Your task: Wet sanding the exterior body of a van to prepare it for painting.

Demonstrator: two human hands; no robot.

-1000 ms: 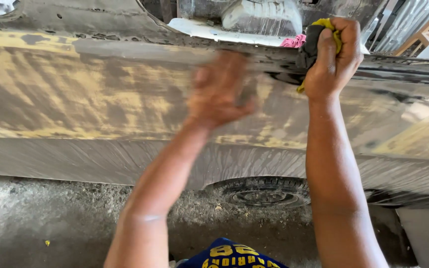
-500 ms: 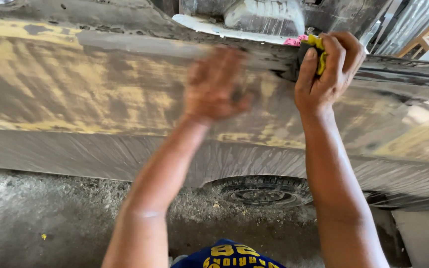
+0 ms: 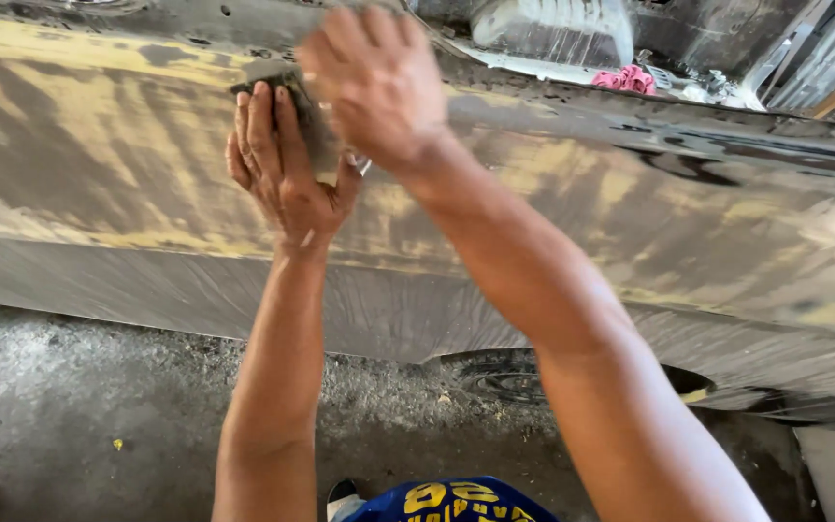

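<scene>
Left hand [image 3: 282,169] presses sanding block [image 3: 287,92]; right hand [image 3: 379,82] overlaps.

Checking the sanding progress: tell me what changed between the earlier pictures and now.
The left hand, pressing a grey sanding block, has moved left along the filler-streaked grey car body panel. The right hand let go of the dark and yellow cloth at the panel's top edge and swung left, now blurred beside the left hand. The panel and the gritty concrete floor look unchanged.
</scene>
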